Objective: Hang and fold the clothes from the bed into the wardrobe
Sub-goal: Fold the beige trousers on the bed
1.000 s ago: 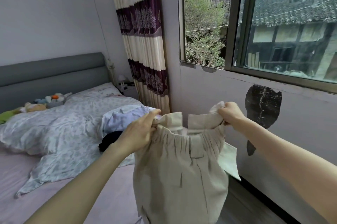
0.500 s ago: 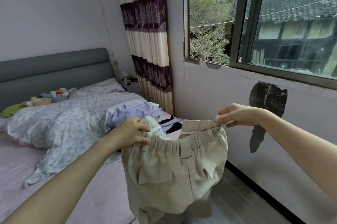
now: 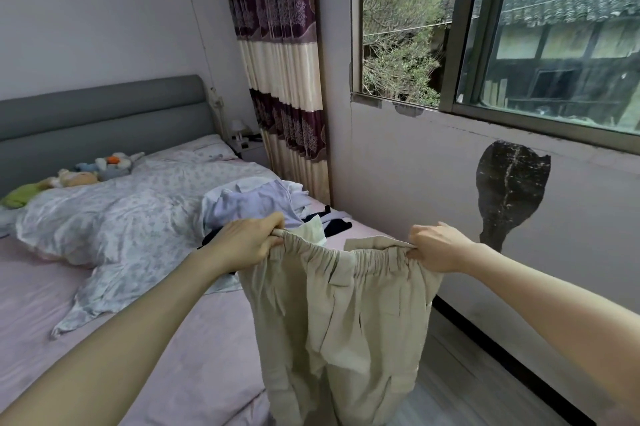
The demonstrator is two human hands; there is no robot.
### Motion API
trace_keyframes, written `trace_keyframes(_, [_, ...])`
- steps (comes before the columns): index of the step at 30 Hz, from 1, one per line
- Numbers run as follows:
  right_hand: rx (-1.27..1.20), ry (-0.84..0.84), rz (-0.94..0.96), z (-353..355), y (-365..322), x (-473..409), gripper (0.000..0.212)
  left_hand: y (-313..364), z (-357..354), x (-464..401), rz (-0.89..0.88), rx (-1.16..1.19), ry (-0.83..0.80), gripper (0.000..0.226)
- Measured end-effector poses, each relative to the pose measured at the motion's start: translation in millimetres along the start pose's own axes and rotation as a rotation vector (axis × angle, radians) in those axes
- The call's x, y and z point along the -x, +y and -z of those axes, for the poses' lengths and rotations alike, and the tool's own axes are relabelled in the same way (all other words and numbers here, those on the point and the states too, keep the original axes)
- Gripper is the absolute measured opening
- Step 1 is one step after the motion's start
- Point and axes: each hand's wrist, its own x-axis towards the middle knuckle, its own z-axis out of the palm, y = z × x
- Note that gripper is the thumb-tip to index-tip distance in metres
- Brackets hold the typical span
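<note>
Beige trousers (image 3: 343, 332) with an elastic waistband hang in the air over the bed's right edge. My left hand (image 3: 247, 243) grips the waistband's left end and my right hand (image 3: 438, 247) grips its right end, so the band is stretched wide between them. The legs hang down out of view at the bottom. Behind my hands a pile of clothes (image 3: 256, 204), pale lilac, white and dark pieces, lies on the bed (image 3: 104, 328). The wardrobe is not in view.
A crumpled floral duvet (image 3: 114, 217) and soft toys (image 3: 100, 167) lie toward the grey headboard (image 3: 104, 114). A striped curtain (image 3: 284, 79) hangs in the corner above a small nightstand (image 3: 247, 145). The window wall runs close on the right, with a narrow floor strip (image 3: 464, 380) beside the bed.
My hands have moved apart and lower, stretching the waistband flat and wide. The trousers, bunched half a second ago, now hang straighter.
</note>
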Motion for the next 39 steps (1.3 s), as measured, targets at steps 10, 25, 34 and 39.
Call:
trace_keyframes(10, [-0.113,0.245,0.165,-12.0,-15.4,2.0,0.062,2.5,-4.2,2.2,0.174,-0.127,-0.056,0.029])
trace_keyframes(25, [-0.445,0.106,0.075,1.3,-29.3,10.3,0.012,17.0,-23.6,3.7,0.252,-0.131,-0.039,0.039])
trace_keyframes(34, [-1.105,-0.170,-0.261,42.0,-58.7,-11.1,0.026,65.5,-8.3,-22.1,0.756,0.988,-0.300,0.026])
trace_keyframes(39, [-1.388,-0.127,-0.166,57.5,-70.9,-7.3,0.025,77.8,1.1,-36.3,0.810,1.555,-0.359,0.031])
